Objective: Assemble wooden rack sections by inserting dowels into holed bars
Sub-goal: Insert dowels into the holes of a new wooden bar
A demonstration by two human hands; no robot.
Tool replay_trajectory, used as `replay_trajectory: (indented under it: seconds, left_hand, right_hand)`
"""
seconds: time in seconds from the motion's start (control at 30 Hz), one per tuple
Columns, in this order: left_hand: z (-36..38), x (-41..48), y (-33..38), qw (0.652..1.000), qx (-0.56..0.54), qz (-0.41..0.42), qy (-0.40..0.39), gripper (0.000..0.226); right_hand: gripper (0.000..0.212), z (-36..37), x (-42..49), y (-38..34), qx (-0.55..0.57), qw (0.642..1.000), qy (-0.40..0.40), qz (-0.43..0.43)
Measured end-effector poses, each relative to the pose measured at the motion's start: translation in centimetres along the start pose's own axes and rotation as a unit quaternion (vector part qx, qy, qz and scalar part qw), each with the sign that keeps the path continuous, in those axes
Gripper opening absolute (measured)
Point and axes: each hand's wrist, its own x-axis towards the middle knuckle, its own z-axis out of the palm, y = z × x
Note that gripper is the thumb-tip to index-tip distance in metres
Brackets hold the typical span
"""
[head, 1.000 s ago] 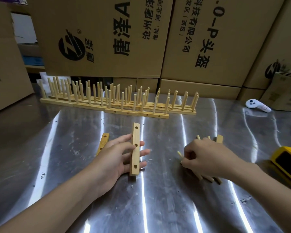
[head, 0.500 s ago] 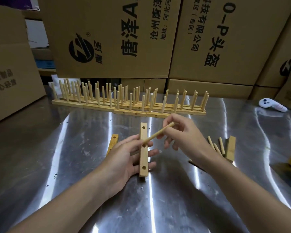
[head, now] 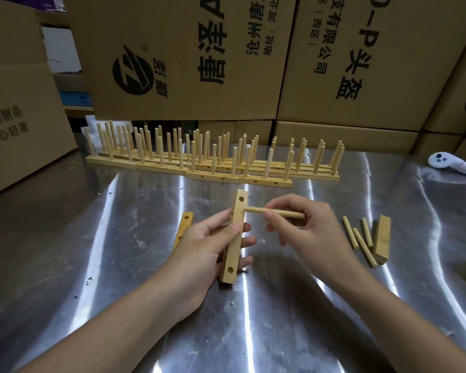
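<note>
1. Many finished rack sections (head: 213, 168) stand in rows at the far side of the steel table (head: 92, 265), each bar carrying upright dowels. These are the completed share of the work.
2. Left hand (head: 205, 251) grips the holed bar (head: 233, 255) on end, thumb across its front face and fingers curled behind. The bar's lower end is at or near the table surface.
3. Right hand (head: 310, 232) pinches one dowel (head: 291, 214) between thumb and fingertips. The dowel is held roughly level, and its left tip meets the bar's right-hand face near the upper end. Whether the tip has entered a hole, and how deep, cannot be told.
4. No other dowel shows in this bar, so the section in hand appears to be at its first insertion.
5. Three loose dowels (head: 361, 242) lie to the right, touching a spare bar (head: 382, 238). A further bar (head: 184, 224) lies partly hidden behind the left hand.
6. Work remaining, as judged: fill the held bar, then probably the two idle bars. The loose dowels in view look too few for all three.
</note>
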Motion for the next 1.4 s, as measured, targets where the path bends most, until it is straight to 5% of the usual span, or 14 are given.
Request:
replay_trajectory:
  seconds: [0.33,0.73,0.97,1.03,1.1,1.3,1.4]
  left_hand:
    - [0.1,-0.6,-0.1,0.991,0.124,0.051,-0.012,0.039]
    - [0.9,-1.5,1.1,0.988,0.122,0.093,-0.010,0.045]
    - [0.7,-1.9,1.1,0.931,0.279,0.234,0.011,0.048]
    - [1.9,-2.8,0.0,0.900,0.338,0.270,-0.060,0.040]
    - [3.4,-3.8,-1.0,0.902,0.324,0.266,-0.098,0.037]
    - [1.5,-2.2,2.2,0.968,0.156,0.196,-0.012,0.037]
    - [1.2,-2.0,2.6,0.986,0.080,0.144,-0.014,0.039]
  right_hand:
    - [0.006,-0.8,-0.1,-1.0,-0.059,0.997,0.045,0.004]
    - [0.010,-0.9,-0.1,-1.6,-0.013,0.999,0.034,0.033]
    - [0.028,-1.1,-0.1,-1.8,0.160,0.976,0.017,0.146]
    - [0.042,0.1,-0.3,-1.8,0.189,0.966,-0.034,0.174]
    - [0.054,0.9,-0.3,-1.6,0.230,0.952,-0.043,0.196]
    - [0.022,-3.2,1.3,-0.5,0.339,0.913,0.054,0.220]
    - [0.025,-3.2,1.0,-0.6,0.306,0.930,0.014,0.204]
